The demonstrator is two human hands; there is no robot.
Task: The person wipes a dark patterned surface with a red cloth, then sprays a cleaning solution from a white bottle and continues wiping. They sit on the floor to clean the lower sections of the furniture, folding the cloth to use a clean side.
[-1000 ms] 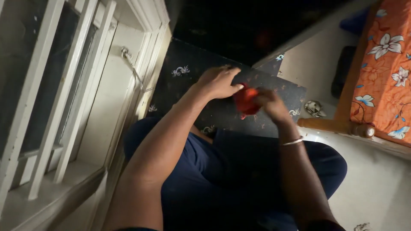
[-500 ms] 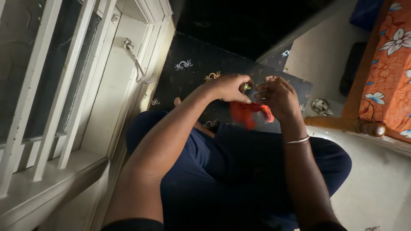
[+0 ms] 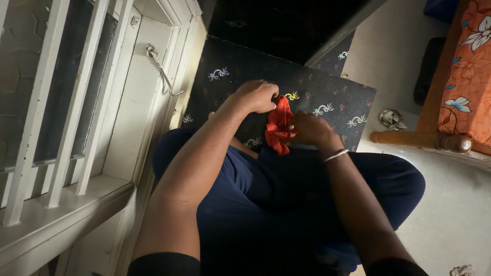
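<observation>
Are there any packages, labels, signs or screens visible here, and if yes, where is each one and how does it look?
None of these is in view.
The left hand and right hand hold only a plain red cloth, with no label visible.
The dark mat below carries small ornamental motifs, not writing.

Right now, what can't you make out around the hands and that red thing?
- Red cloth, head view: its upper end is covered by the left hand and one side by the right hand, so its full shape is unclear.
- Each hand's grip: fingertips curl out of sight.
- Dark patterned mat: near part hidden by the dark blue trousers; far end lost in shadow.
- Floral bedding: cut by the right edge.
</observation>
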